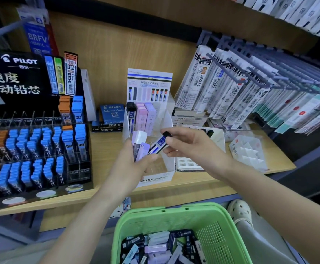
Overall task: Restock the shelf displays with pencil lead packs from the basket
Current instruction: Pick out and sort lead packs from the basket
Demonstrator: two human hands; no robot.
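Two bare hands meet above a white cardboard MONO display box [155, 179] standing on the pale wooden shelf [203, 184]. The left hand [130, 166] grips a small bundle of lilac and white pencil lead packs [141, 141], its fingers curled round them. The right hand [191, 143], at 3 o'clock from the bundle, pinches one blue-and-white pack with a black cap [159, 143] between thumb and fingertips. This pack is tilted, its lower end against the bundle. At 6 o'clock, below the shelf edge, a green slotted plastic basket [174, 210] holds a loose heap of black, blue and lilac packs [155, 246]. At 9 o'clock a black tiered Pilot rack [31, 88] carries rows of blue and orange lead cases. At 2 o'clock clear-sleeved pen refills [250, 92] hang from grey hooks.
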